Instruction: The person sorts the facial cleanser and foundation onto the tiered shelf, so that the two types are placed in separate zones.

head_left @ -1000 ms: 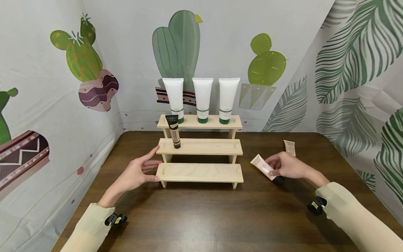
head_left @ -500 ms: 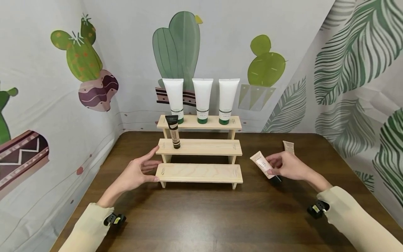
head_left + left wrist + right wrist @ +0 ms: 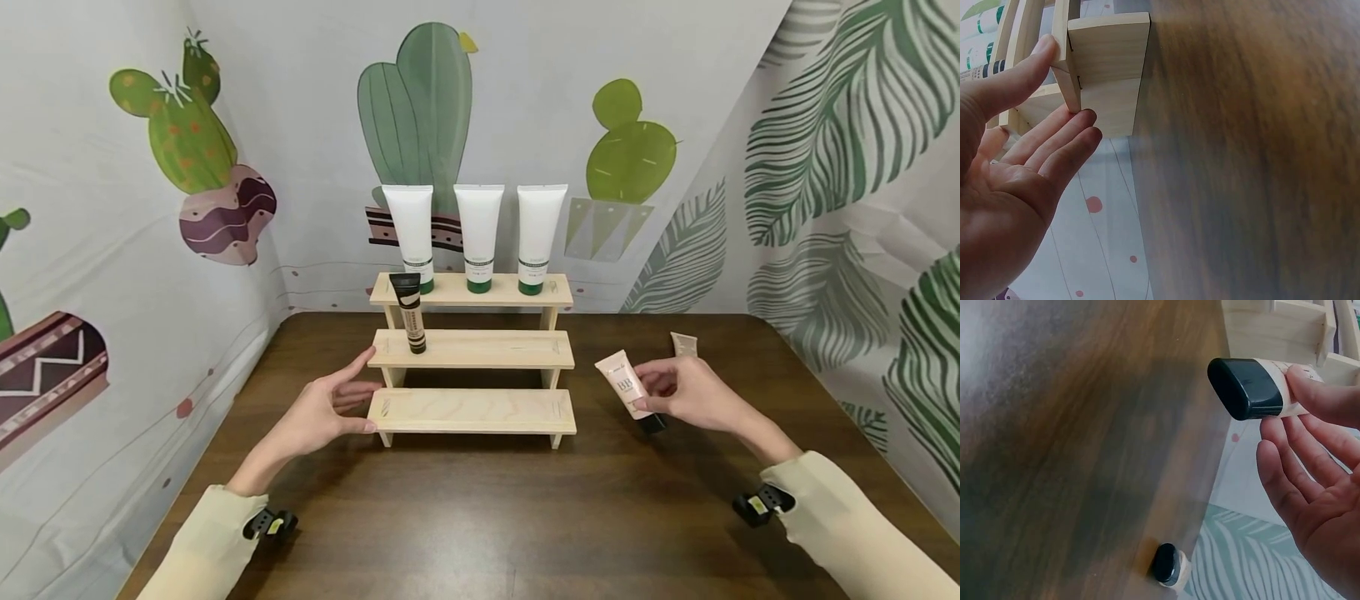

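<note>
My right hand (image 3: 693, 396) pinches a pale pink BB cream tube (image 3: 622, 383) between thumb and fingers, to the right of the shelf. The tube tilts, with its black cap (image 3: 1249, 389) pointing down. At the left end of the three-tier wooden shelf (image 3: 472, 412), my left hand (image 3: 318, 417) touches the step ends with fairly straight fingers. Its thumb lies at the lowest step's corner. A beige tube with black ends (image 3: 412, 317) stands at the left of the middle step. Several steps hold things: on the top one stand three white tubes, including a middle one (image 3: 480, 237).
Another small beige tube (image 3: 684, 344) stands on the brown table (image 3: 450, 517) behind my right hand, which partly hides it. Its black cap (image 3: 1166, 565) shows in the right wrist view. A cloth with cactus and leaf prints (image 3: 315, 150) hangs behind the table.
My right hand has lifted the BB cream tube slightly and turned it more upright, its printed face now more toward the camera. The left hand keeps its place at the shelf.
</note>
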Available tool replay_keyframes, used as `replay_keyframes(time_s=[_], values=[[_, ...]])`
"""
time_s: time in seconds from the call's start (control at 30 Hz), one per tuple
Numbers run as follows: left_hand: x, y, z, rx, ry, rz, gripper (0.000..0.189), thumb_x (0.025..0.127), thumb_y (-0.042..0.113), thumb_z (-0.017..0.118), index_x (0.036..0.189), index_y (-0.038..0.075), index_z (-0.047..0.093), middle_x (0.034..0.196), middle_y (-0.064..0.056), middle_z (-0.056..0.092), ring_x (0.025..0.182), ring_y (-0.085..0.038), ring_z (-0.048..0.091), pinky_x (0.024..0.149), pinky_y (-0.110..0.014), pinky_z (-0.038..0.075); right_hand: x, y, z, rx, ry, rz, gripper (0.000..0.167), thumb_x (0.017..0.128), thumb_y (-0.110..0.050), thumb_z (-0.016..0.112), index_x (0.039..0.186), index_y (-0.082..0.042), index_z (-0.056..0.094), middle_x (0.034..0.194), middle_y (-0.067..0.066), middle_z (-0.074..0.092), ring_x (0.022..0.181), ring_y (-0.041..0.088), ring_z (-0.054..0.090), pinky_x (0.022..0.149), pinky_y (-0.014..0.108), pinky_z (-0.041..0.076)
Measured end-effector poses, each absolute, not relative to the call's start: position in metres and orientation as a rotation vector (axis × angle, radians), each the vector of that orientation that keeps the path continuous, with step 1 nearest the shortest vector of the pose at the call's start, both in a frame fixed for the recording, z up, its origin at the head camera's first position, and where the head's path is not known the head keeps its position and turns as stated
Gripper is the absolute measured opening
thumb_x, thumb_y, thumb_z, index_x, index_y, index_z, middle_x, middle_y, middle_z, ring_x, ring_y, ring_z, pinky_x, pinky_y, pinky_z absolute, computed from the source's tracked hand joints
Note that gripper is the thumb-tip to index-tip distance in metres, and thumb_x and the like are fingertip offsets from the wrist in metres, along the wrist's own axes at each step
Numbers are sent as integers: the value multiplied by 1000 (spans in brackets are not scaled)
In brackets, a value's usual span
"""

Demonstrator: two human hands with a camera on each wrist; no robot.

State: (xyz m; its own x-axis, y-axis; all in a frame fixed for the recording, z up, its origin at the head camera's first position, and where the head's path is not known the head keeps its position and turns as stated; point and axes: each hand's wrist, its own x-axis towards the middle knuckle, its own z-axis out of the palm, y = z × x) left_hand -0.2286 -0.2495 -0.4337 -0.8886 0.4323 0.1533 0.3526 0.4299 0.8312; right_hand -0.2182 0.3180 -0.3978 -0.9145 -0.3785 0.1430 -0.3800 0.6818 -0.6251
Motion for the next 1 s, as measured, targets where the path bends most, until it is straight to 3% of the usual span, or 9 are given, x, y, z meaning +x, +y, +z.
replay_keyframes(time_s=[0.37, 0.7, 1.0], values=[[-228, -249, -433, 704, 2568, 1489, 112, 79, -3, 91, 169, 23, 29, 134, -23, 68, 124, -40, 65, 105, -51, 53, -209, 299, -384, 713, -2722, 1168, 36, 82, -6, 91, 114, 3, 77, 85, -2, 75, 73, 13, 71, 60, 27, 58], [-228, -250, -434, 708, 2569, 1486, 112, 79, -3, 91, 169, 22, 29, 134, -23, 68, 123, -41, 65, 105, -51, 54, -200, 262, -365, 693, -2622, 1313, 40, 84, -3, 88, 120, 6, 75, 88, 3, 76, 77, 16, 71, 64, 25, 60], [-229, -250, -434, 705, 2570, 1484, 112, 79, -3, 91, 169, 23, 29, 134, -22, 68, 123, -41, 65, 105, -53, 53, -207, 229, -357, 679, -2572, 1351, 37, 84, -4, 89, 119, 0, 78, 85, 2, 77, 73, 18, 73, 60, 25, 58]])
